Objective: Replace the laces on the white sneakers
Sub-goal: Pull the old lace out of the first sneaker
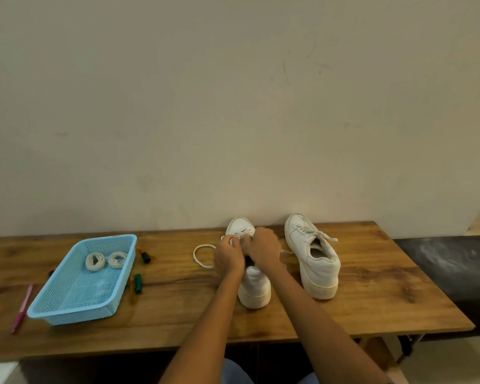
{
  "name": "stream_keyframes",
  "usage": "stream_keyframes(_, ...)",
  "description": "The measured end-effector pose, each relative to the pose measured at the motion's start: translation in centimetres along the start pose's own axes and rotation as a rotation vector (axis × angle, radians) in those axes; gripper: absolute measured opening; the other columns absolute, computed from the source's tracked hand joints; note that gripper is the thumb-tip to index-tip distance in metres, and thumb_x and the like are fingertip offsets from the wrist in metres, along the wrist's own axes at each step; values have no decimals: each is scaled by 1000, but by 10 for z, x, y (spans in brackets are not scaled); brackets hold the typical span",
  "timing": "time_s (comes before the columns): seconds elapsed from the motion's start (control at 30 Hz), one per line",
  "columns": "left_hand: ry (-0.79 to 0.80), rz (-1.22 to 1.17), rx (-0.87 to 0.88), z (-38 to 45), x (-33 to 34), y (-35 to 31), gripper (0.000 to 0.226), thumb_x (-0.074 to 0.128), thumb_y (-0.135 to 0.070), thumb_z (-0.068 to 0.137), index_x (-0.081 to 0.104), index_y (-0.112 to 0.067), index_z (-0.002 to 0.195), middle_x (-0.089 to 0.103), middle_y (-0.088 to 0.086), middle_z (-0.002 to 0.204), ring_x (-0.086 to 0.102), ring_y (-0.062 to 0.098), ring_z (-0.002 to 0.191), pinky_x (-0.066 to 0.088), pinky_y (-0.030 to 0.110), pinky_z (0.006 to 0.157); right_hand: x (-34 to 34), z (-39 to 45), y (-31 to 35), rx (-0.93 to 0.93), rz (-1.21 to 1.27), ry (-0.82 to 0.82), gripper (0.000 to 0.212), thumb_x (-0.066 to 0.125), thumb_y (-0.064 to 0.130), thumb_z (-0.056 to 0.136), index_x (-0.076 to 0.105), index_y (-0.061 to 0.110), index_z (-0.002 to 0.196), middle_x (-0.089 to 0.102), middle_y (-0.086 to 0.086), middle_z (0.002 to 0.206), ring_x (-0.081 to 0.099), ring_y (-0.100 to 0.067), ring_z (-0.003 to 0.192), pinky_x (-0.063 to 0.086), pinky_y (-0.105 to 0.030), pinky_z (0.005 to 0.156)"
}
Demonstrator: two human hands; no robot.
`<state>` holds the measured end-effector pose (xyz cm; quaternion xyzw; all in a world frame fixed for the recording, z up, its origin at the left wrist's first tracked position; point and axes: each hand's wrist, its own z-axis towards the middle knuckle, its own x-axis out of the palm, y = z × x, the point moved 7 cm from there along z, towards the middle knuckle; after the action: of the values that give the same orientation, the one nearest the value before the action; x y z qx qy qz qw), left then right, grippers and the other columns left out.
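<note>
both hands at the laces of the nearer sneaker

on the wooden table [372, 300], going from the left edge: a pink pen [22, 307] lies at about 8 o'clock from the table's middle, just beside the near left corner of a light blue mesh basket [67, 309]. inside the basket, toward its far end, sit two coiled white laces [95, 261], side by side and close together. past the basket's right wall lie two small markers: an orange one with a dark cap [144, 254] near the far corner, and an orange one with a green cap [136, 284] beside the middle of the wall.

toward the centre stands the left sneaker [254, 289], heel toward the person and toe pointing to 12 o'clock, close to the wall [233, 106]. a loose white lace [201, 256] loops out on the table at 9 o'clock from this shoe. the left hand [227, 257] is over the shoe's lacing with fingers curled, pinching the lace near the eyelets. the right hand [265, 249] is just beside it, touching or nearly touching it, fingers curled down onto the same lacing area; what exactly it pinches is hidden by the hand itself. both bare forearms reach in from 6 o'clock.

at 3 o'clock from that shoe, apart from it, stands the right sneaker [313, 261], still laced, toe to 11 o'clock, its lace ends lying across the opening.
</note>
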<state>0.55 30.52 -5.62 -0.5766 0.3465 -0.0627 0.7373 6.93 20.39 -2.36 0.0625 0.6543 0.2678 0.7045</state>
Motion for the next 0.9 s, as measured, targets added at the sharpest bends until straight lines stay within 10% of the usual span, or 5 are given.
stream_keyframes(0.3,167,220,-40,23,8,-24,30,41,-16,94,63,-19,114,61,5,124,53,29,114,42,34,93,7,5,0,-54,-20,48,22,41,14,99,55,4,112,59,-13,116,57,-25,106,45,-28,83)
stream_keyframes(0.6,160,503,348,18,23,-50,21,49,-13,92,68,-17,100,67,5,104,61,22,95,43,27,69,5,11,-16,40,147,36,19,49,18,96,60,3,101,66,-11,102,55,-18,79,38,-26,66)
stream_keyframes(0.9,54,487,359,12,19,-46,17,50,-23,94,63,-12,97,66,6,99,61,22,89,35,26,63,3,9,-18,38,222,-6,22,48,21,97,60,2,98,66,-12,101,62,-24,92,35,-25,66)
